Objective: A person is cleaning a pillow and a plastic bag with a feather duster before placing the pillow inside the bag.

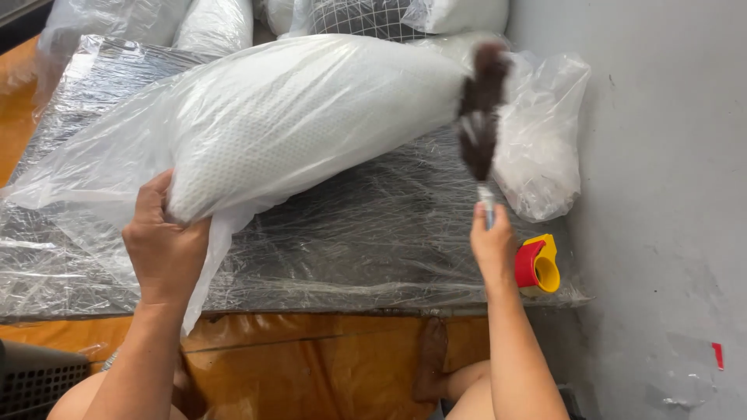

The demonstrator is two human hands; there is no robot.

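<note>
Red-and-yellow tape dispenser [537, 264], checked cushion [366, 17]

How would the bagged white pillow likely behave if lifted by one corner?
The pillow would probably sag, since it already bends where the left hand grips it. It looks light for its bulk. The loose clear plastic bag around it could slip in the grip.

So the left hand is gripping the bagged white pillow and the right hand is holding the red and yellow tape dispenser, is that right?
Not quite. The left hand does grip the bagged white pillow, but the right hand holds a dark brush by its handle. The red and yellow tape dispenser sits on the plastic-wrapped table beside that hand, as the head view shows.
</note>
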